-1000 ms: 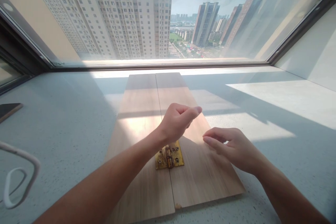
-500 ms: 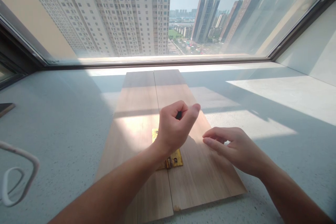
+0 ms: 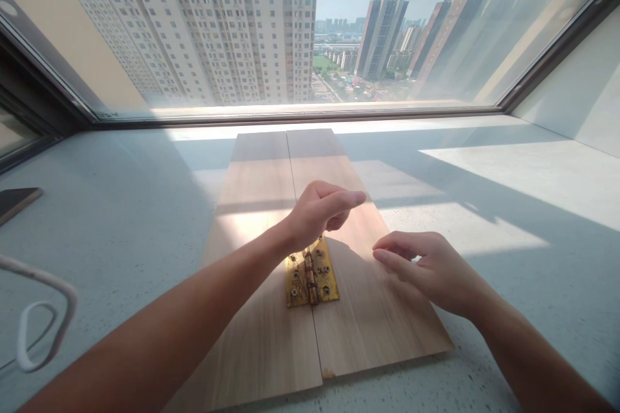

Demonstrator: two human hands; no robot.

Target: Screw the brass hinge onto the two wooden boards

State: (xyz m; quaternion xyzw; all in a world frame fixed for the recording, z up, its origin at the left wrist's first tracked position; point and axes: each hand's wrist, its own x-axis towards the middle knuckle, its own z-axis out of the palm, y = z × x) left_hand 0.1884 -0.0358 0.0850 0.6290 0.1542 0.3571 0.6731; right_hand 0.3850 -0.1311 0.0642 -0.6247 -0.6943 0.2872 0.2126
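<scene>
Two pale wooden boards (image 3: 368,329) lie side by side, with a thin seam between them. A worn yellow metal hinge (image 3: 312,277) straddles the seam, with several cross-head screws in its leaves. My left hand (image 3: 325,206) is above the hinge's far end, fingers curled in and thumb stretched out to the right; the inside of the fist is hidden. Over the right board's edge, my right hand (image 3: 426,268) is bent with thumb and forefinger tips close together. Whether anything small is between them, or whether they touch the board, I cannot make out.
The boards lie on a pale speckled sill (image 3: 140,206) below a large window (image 3: 290,117). At the left are a white cable (image 3: 68,300) and a dark flat object (image 3: 19,200). Sunlight and shadow cross the surface.
My left hand has turned and lifted slightly away from me, uncovering most of the hinge. My right hand is almost where it was. The view has shifted a little.
</scene>
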